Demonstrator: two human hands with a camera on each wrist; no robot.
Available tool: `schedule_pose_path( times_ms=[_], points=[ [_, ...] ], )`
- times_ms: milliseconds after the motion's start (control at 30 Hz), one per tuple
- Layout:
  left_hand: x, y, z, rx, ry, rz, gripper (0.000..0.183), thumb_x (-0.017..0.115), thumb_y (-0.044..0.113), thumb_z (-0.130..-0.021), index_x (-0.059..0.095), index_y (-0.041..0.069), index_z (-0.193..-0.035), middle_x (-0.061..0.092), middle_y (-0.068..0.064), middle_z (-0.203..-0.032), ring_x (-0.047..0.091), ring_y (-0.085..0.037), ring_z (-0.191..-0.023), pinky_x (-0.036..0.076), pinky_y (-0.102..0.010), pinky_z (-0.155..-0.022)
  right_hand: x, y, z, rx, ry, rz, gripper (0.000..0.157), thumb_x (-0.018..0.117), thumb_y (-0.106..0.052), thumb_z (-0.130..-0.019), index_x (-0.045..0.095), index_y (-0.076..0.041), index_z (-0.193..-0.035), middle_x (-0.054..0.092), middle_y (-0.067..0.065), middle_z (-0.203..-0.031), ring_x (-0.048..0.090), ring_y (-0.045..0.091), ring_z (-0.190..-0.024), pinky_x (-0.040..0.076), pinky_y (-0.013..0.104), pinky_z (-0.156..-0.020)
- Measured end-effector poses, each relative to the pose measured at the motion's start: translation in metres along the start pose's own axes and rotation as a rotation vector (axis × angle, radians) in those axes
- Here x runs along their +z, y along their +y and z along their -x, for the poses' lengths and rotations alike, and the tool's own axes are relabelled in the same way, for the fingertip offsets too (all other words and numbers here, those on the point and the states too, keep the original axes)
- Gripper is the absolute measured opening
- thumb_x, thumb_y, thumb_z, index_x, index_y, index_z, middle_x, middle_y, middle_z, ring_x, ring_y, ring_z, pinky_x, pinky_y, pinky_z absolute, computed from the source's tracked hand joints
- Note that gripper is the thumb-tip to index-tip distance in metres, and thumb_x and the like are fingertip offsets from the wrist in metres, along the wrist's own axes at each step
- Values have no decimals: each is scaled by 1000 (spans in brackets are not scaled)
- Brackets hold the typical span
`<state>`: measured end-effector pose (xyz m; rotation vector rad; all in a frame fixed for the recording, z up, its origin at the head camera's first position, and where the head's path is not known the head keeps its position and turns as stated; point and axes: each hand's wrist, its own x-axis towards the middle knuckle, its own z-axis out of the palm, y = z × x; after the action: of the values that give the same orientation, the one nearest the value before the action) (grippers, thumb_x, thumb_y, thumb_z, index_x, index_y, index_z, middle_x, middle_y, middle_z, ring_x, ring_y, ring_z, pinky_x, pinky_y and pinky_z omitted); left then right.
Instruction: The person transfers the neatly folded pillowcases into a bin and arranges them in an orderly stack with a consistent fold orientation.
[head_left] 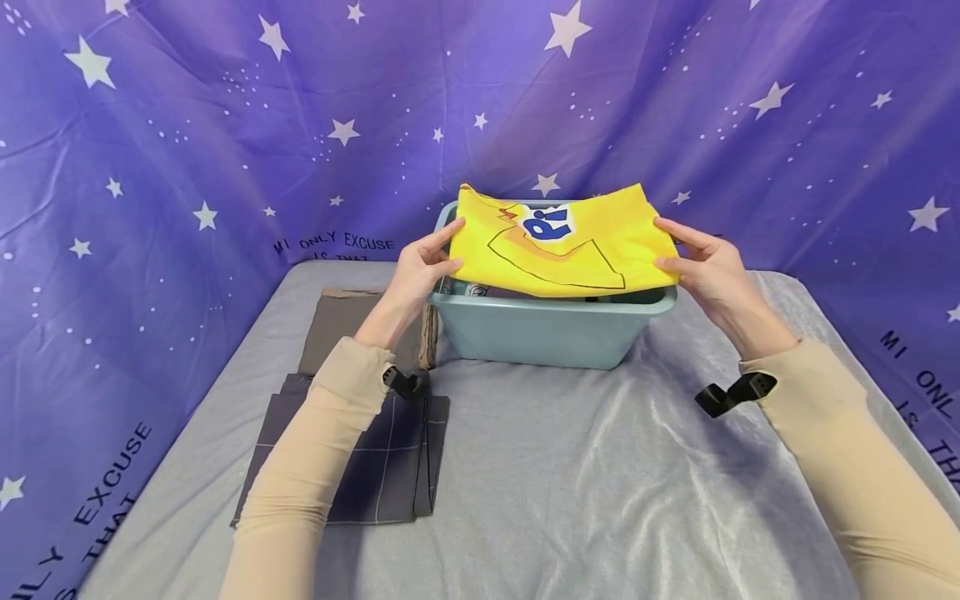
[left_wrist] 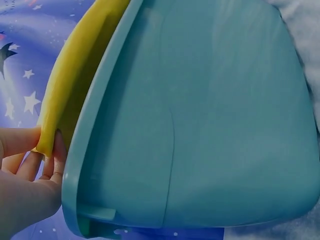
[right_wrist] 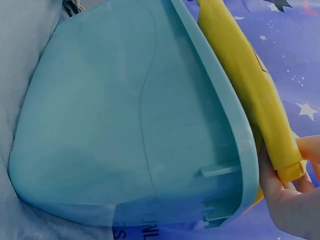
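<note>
A folded yellow cloth [head_left: 570, 258] with a blue-and-white letter print and black line drawing spans the top of a blue-green plastic bin [head_left: 540, 333]. My left hand [head_left: 422, 265] pinches its left edge between thumb and fingers. At the opposite edge, my right hand [head_left: 708, 271] pinches it the same way. Both wrist views show the yellow cloth [left_wrist: 70, 75] close over the bin's rim [right_wrist: 245, 135], with the fingers just outside that rim. Beneath the cloth, parts of other items inside the bin show at its front left; the rest is hidden.
Left of the bin lies a folded brown cloth [head_left: 337, 325], and nearer to me a folded dark checked cloth [head_left: 375, 467], partly behind my left forearm. All stand on a grey velvety cover [head_left: 570, 483]. A purple star-print curtain [head_left: 480, 92] closes off the back and sides.
</note>
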<state>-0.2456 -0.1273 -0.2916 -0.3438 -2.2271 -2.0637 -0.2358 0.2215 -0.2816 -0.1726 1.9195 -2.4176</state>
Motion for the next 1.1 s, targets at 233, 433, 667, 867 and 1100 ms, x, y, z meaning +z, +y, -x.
schedule_pose_path(
  times_ms=[233, 433, 667, 867, 1100],
  points=[
    [-1, -2, -4, -31, 2, -83, 52, 56, -6, -82, 47, 15, -129, 47, 4, -130, 45, -11, -70, 38, -20, -64, 1, 1, -4, 38, 36, 101, 56, 66, 3, -75, 51, -15, -126, 29, 3, -142, 43, 12, -108, 48, 15, -70],
    [-2, -3, -6, -43, 4, -157, 51, 56, -4, -82, 48, 17, -128, 47, 5, -130, 45, -11, -70, 38, -20, -63, 1, 2, -8, 67, 54, 186, 59, 66, 0, -76, 46, -15, -130, 27, 2, -143, 45, 12, -106, 47, 14, -69],
    [-2, -4, -10, -43, 11, -259, 52, 57, -3, -82, 48, 19, -128, 49, 2, -127, 46, -13, -70, 39, -21, -61, 0, 3, -13, 74, 35, 316, 57, 63, -2, -79, 46, -19, -130, 28, 1, -143, 49, 6, -97, 47, 13, -67],
    [-2, -8, -13, -4, 10, -321, 51, 58, -4, -81, 50, 16, -127, 57, -12, -106, 45, -11, -67, 38, -19, -57, -1, 6, -16, 38, 6, 434, 54, 59, -2, -82, 44, -16, -132, 28, 5, -142, 51, 2, -93, 47, 13, -68],
    [-4, -11, -10, 94, 54, -476, 48, 59, -4, -80, 52, 11, -125, 58, -8, -114, 50, -14, -68, 40, -18, -56, 1, 10, -15, -116, 47, 690, 43, 62, -8, -82, 53, -11, -124, 49, 8, -126, 54, -4, -86, 45, 9, -68]
  ],
)
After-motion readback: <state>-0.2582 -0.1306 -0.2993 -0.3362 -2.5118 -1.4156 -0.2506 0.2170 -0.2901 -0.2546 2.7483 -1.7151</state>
